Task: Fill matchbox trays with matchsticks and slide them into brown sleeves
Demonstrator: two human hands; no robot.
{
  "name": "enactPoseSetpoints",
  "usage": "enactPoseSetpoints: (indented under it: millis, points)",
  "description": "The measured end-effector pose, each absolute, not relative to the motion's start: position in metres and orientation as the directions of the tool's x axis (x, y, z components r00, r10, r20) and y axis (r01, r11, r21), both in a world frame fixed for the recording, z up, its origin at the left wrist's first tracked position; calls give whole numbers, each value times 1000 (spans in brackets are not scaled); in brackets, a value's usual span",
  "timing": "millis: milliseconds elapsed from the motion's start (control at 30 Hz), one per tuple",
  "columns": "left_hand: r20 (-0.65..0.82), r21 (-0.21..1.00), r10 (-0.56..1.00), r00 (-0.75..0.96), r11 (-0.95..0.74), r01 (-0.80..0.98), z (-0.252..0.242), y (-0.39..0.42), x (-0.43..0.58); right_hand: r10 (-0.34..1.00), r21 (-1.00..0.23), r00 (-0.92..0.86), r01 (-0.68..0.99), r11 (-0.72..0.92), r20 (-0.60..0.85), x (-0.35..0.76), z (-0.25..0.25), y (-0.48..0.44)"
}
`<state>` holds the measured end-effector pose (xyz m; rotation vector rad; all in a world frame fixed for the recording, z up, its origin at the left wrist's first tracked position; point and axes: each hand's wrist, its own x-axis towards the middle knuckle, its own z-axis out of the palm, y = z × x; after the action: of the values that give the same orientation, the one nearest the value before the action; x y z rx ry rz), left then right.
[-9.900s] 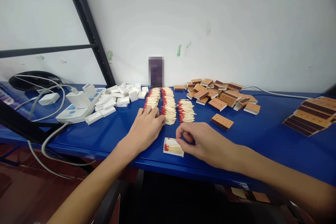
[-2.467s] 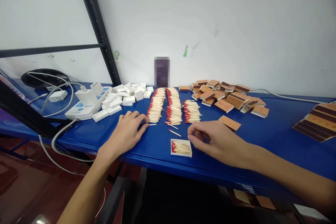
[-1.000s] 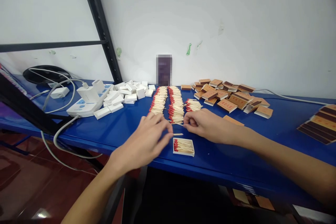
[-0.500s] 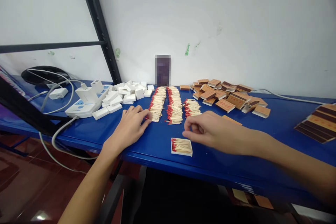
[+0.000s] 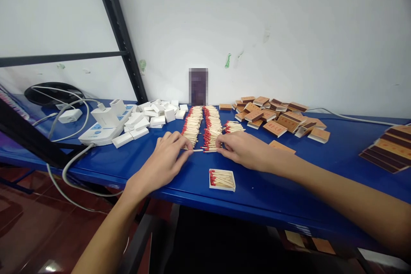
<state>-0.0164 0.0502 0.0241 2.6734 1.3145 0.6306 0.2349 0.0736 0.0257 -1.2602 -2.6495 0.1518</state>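
Observation:
My left hand (image 5: 171,153) pinches a match (image 5: 197,150) between thumb and fingers, its pale stick pointing right. It is at the near end of the left row of matches (image 5: 192,124). At the near end of the middle row of matches (image 5: 212,126), my right hand (image 5: 239,147) has thumb and forefinger closed on the stick end of a match, partly hidden by the fingers. Behind that hand shows part of a shorter third row of matches (image 5: 233,126). A white matchbox tray (image 5: 222,188) filled with red-headed matches lies in front of both hands.
White matchbox trays (image 5: 157,120) are heaped at the back left beside a power strip (image 5: 102,132). Brown matchbox sleeves (image 5: 274,128) pile up at the back right, with more stacked (image 5: 390,150) at the far right. A black shelf post (image 5: 120,30) rises at left.
My right hand has moved left and away from me, from beside the filled tray to the middle row. My left hand has shifted slightly right, and a match now shows at its fingertips.

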Motion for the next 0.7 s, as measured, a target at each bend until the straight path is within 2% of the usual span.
enactPoseSetpoints:
  millis: [133,300,533,700]
  points:
    - [284,338,706,649,-707,621,31,24,4,780,-185,-605,758,625,159,233,28,70]
    - [249,378,696,674,-710,594,27,14,16,795,-214,-580,766,606,176,232,32,66]
    - [336,214,801,496,-578,788,21,53,-22,787,-295,-573,729,618,230,236,46,40]
    - [310,172,833,459,-524,834,15,71,-39,770,-357,-626,696,623,123,236,50,17]
